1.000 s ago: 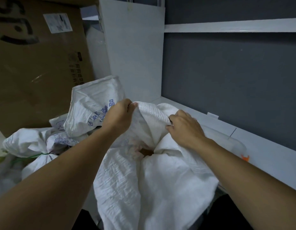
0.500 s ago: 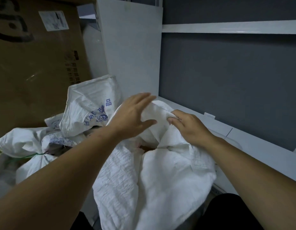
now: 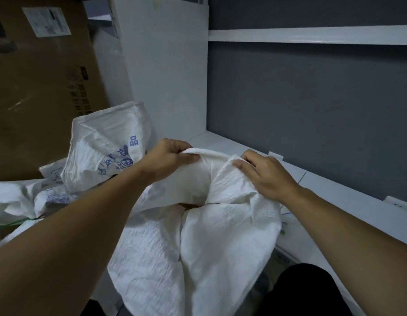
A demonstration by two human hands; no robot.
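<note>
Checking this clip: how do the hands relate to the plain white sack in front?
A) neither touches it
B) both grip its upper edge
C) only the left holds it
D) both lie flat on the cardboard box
B: the left hand and the right hand each pinch the upper edge of the white sack, on either side of its mouth.

Printed sack (image 3: pixel 102 142), left of the counter's end: blue characters, one legible as "品"; the others are creased or partly covered. Box (image 3: pixel 38 99): white label (image 3: pixel 46 21) and columns of dark print, both too blurred to read.
</note>
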